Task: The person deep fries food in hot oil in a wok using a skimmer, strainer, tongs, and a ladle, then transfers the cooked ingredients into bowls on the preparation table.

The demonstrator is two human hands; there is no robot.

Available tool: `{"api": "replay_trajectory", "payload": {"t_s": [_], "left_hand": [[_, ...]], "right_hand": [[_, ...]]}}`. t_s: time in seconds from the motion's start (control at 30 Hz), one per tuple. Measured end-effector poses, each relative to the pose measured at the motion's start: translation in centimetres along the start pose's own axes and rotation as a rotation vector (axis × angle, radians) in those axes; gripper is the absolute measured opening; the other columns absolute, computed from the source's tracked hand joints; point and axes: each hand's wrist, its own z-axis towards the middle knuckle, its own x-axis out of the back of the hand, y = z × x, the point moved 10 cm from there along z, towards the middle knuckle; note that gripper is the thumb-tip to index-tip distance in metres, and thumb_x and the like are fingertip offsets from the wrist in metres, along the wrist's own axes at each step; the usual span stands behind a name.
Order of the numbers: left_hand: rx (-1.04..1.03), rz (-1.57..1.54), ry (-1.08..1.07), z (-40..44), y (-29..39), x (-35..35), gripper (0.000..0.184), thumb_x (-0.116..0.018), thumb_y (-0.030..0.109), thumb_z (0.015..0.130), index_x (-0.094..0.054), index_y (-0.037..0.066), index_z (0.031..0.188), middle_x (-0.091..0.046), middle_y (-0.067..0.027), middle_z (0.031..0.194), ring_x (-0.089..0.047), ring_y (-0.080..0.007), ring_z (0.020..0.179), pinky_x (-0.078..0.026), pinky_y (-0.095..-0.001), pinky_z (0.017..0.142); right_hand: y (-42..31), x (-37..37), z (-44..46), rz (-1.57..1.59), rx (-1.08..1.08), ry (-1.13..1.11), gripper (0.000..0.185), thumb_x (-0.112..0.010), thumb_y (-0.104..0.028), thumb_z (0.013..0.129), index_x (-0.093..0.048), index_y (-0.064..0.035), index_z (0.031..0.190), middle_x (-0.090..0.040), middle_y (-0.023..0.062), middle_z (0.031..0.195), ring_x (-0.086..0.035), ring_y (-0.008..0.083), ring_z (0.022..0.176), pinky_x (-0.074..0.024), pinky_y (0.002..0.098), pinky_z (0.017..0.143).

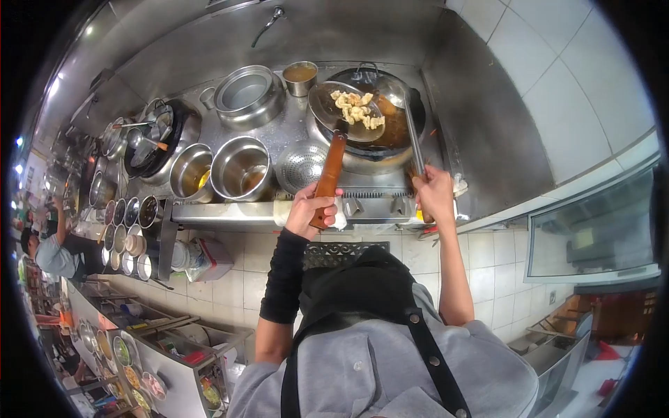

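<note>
My left hand (311,211) is wrapped round the brown wooden handle (331,166) of a skimmer. Pale fried pieces (357,108) lie on the skimmer's round head (323,103), which is over the left part of a wok (411,94) of brown liquid. With its fingers closed, my right hand (435,195) grips the long metal handle of a ladle (413,132). The ladle's bowl (391,90) is at the wok's upper side, close to the skimmer's right edge.
Left of the wok stand a large lidded pot (247,97), a small cup of brown liquid (300,78), a perforated strainer (298,167) and two steel pots (242,169). Another wok (157,139) is farther left. A person (59,254) stands at the far left.
</note>
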Motion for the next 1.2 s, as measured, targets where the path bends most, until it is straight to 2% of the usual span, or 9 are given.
{"api": "replay_trajectory", "payload": {"t_s": [0.33, 0.47, 0.6, 0.63, 0.73, 0.77, 1.0, 1.13, 1.2], "left_hand": [[-0.062, -0.058, 0.094, -8.0, 0.6, 1.1, 0.056, -0.053, -0.012, 0.087, -0.043, -0.002, 0.141, -0.055, -0.0140, 0.120, -0.049, -0.0133, 0.066, -0.042, -0.0269, 0.048], [-0.097, 0.130, 0.206, -12.9, 2.3, 2.0, 0.053, -0.055, -0.009, 0.088, -0.044, -0.003, 0.139, -0.055, -0.0103, 0.120, -0.047, -0.0100, 0.060, -0.038, -0.0246, 0.043], [-0.123, 0.348, 0.331, -16.8, 2.8, 2.5, 0.050, -0.053, -0.009, 0.084, -0.049, -0.003, 0.134, -0.054, -0.0058, 0.082, -0.041, -0.0071, 0.050, -0.035, -0.0235, 0.041], [-0.090, 0.409, 0.358, -17.5, 2.4, 3.1, 0.051, -0.049, -0.011, 0.082, -0.051, -0.003, 0.132, -0.047, -0.0004, 0.069, -0.038, -0.0055, 0.047, -0.034, -0.0230, 0.041], [-0.037, 0.489, 0.434, -19.1, 0.4, 5.1, 0.053, -0.049, -0.010, 0.083, -0.053, -0.001, 0.135, -0.058, -0.0056, 0.089, -0.048, -0.0067, 0.054, -0.041, -0.0241, 0.044], [-0.071, 0.545, 0.494, -19.3, 0.1, 5.6, 0.068, -0.047, -0.012, 0.080, -0.048, 0.002, 0.147, -0.061, -0.0068, 0.100, -0.051, -0.0068, 0.054, -0.042, -0.0233, 0.045], [-0.238, 1.163, 0.609, -17.0, -3.5, 8.3, 0.083, -0.051, -0.012, 0.075, -0.043, 0.009, 0.154, -0.065, -0.0100, 0.107, -0.060, -0.0183, 0.088, -0.052, -0.0305, 0.077], [-0.301, 0.972, 0.578, -15.9, -1.2, 6.3, 0.079, -0.052, -0.009, 0.077, -0.043, 0.009, 0.154, -0.064, -0.0091, 0.104, -0.059, -0.0166, 0.077, -0.052, -0.0296, 0.070], [-0.235, 0.723, 0.508, -14.3, 0.3, 4.7, 0.076, -0.049, -0.010, 0.078, -0.046, 0.008, 0.152, -0.062, -0.0096, 0.107, -0.054, -0.0118, 0.063, -0.047, -0.0281, 0.054]], "right_hand": [[1.3, 1.0, -0.6, 0.092, -0.026, 0.032, 0.010, -0.064, 0.000, 0.085, -0.059, 0.0047, 0.078, -0.058, 0.0066, 0.057, -0.057, 0.0139, 0.042, -0.0416, 0.0312, 0.038], [2.5, 2.8, -0.4, 0.073, -0.029, 0.079, 0.010, -0.065, -0.002, 0.086, -0.064, 0.0081, 0.086, -0.062, 0.0073, 0.061, -0.057, 0.0133, 0.042, -0.0425, 0.0310, 0.038], [2.8, 4.1, 0.0, 0.020, -0.029, 0.120, 0.024, -0.065, -0.003, 0.086, -0.066, 0.0115, 0.104, -0.065, 0.0091, 0.066, -0.058, 0.0133, 0.043, -0.0436, 0.0309, 0.039], [3.3, 4.1, 0.3, 0.024, -0.056, 0.105, 0.021, -0.065, -0.003, 0.086, -0.065, 0.0112, 0.101, -0.065, 0.0095, 0.067, -0.059, 0.0131, 0.044, -0.0436, 0.0308, 0.039], [2.0, 4.1, 0.4, 0.032, -0.038, 0.117, 0.016, -0.065, -0.003, 0.085, -0.063, 0.0102, 0.094, -0.063, 0.0088, 0.065, -0.058, 0.0130, 0.044, -0.0434, 0.0309, 0.039], [1.5, 3.9, 0.5, 0.022, -0.050, 0.101, 0.012, -0.065, -0.003, 0.085, -0.061, 0.0082, 0.087, -0.061, 0.0080, 0.064, -0.058, 0.0130, 0.043, -0.0431, 0.0316, 0.038], [0.4, 2.8, 0.7, 0.033, -0.036, 0.067, 0.010, -0.064, -0.001, 0.086, -0.060, 0.0067, 0.081, -0.059, 0.0063, 0.062, -0.057, 0.0125, 0.042, -0.0418, 0.0308, 0.037], [0.4, 3.0, 0.2, 0.059, -0.036, 0.071, 0.010, -0.063, -0.001, 0.086, -0.059, 0.0067, 0.081, -0.058, 0.0058, 0.062, -0.057, 0.0121, 0.043, -0.0418, 0.0304, 0.036], [0.6, 3.1, 0.0, 0.081, -0.034, 0.080, 0.010, -0.063, -0.001, 0.086, -0.060, 0.0068, 0.081, -0.058, 0.0060, 0.062, -0.057, 0.0121, 0.043, -0.0420, 0.0306, 0.037]]}}
